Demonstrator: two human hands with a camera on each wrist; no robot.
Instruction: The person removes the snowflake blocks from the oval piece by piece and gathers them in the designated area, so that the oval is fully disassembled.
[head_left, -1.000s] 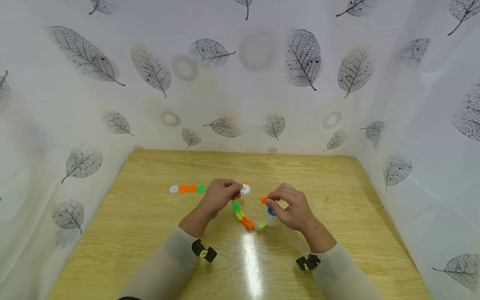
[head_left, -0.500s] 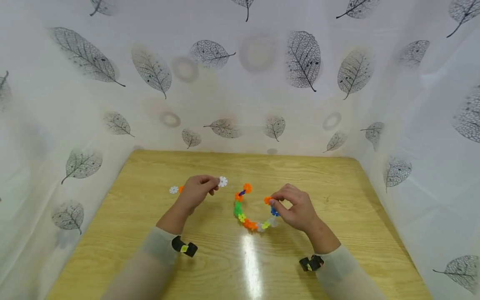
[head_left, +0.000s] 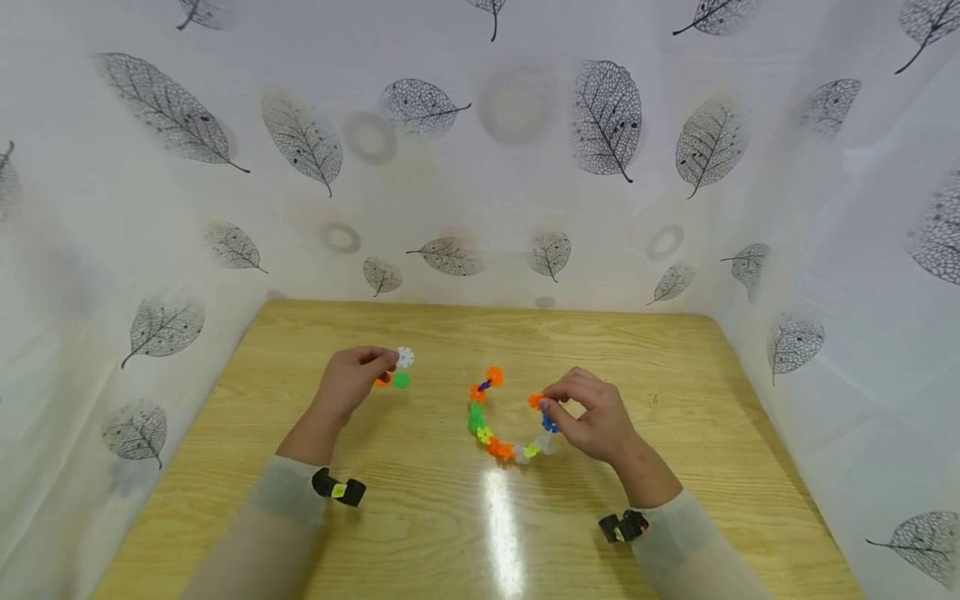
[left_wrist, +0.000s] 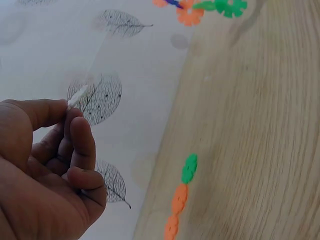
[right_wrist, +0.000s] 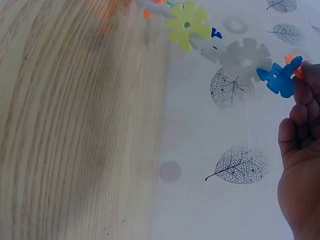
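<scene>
My left hand (head_left: 351, 379) pinches a white snowflake disc (head_left: 406, 357) between thumb and forefinger; the left wrist view shows this disc (left_wrist: 78, 96) edge-on. Below it on the table lie a green disc (head_left: 402, 380) and orange discs (left_wrist: 179, 199), partly covered by the hand in the head view. My right hand (head_left: 592, 417) pinches the orange disc (head_left: 536, 401) at one end of a curved chain (head_left: 484, 435) of interlocked snowflake discs. Next to that end come a blue disc (right_wrist: 280, 80) and a clear one (right_wrist: 246, 60). The chain's other end is an orange disc (head_left: 494, 377).
The wooden table (head_left: 420, 533) is enclosed by a pale leaf-print curtain (head_left: 480, 183) at the back and sides. Each wrist wears a black strapped camera, such as the left one (head_left: 339, 487).
My left hand has moved left with the white disc, away from the chain's orange end to above the loose row. My right hand has shifted slightly right, still pinching the chain's end.
</scene>
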